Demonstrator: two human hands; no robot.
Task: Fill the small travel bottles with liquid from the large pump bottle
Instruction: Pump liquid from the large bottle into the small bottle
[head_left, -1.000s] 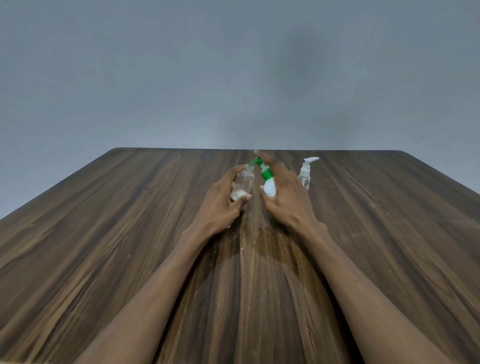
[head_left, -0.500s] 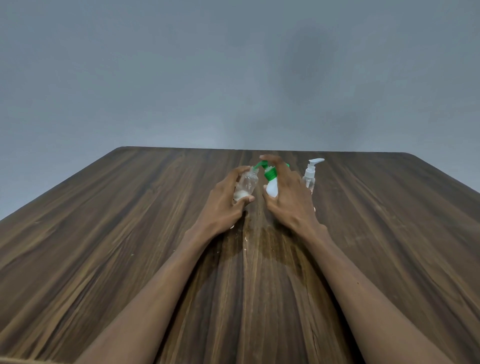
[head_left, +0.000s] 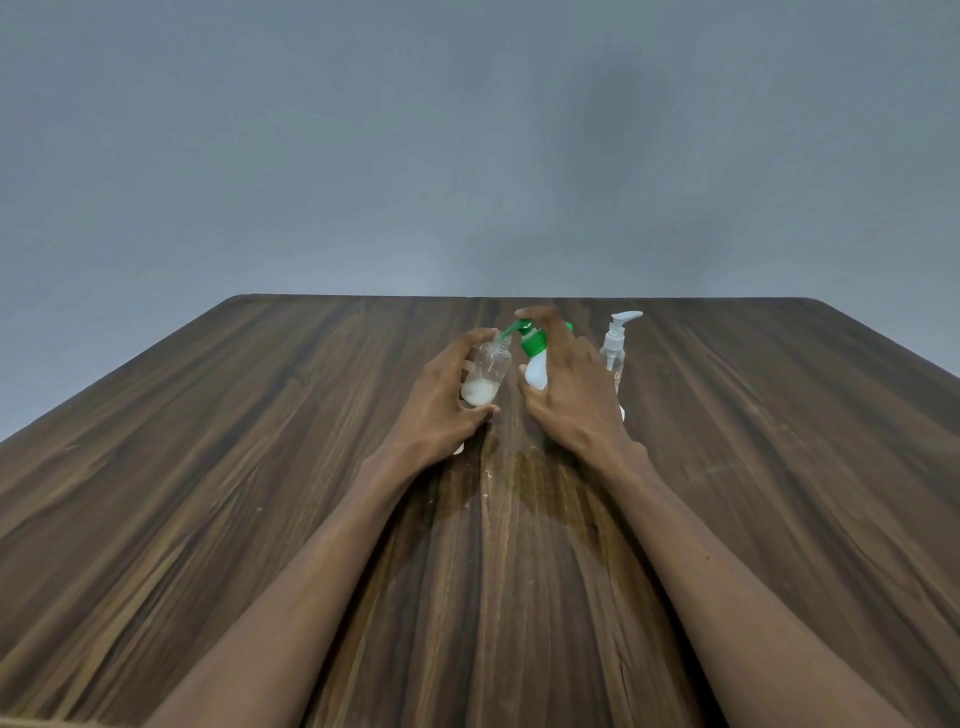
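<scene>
Item 1. Pump bottle: white body, green collar and green pump head, standing upright on the wooden table near its far edge; the landmark for all entries below. Its green spout points left and down, ending at the mouth of item 2, a placement that judged from the task lets each stroke land inside the small neck.

Item 2. Clear travel bottle: just left of the pump bottle, uncapped, tilted with its mouth leaning toward the spout. A low layer of white liquid sits in the bottom; mostly unfilled, so filling looks early.

Item 3. Left hand: left of the pump bottle, fingers and thumb curled round the travel bottle, gripping it at the side and base, apparently to steady the opening under the spout.

Item 4. Right hand: wrapped over the right side of the pump bottle, thumb against the body, one finger laid across the pump head, probably ready to press. The hand hides the lower body.

Item 5. Second travel bottle: clear, white pump top fitted, upright just right of the pump bottle, untouched; contents cannot be told.

Item 6. Small white spots on the table, nearer than the pump bottle; likely drips.
</scene>
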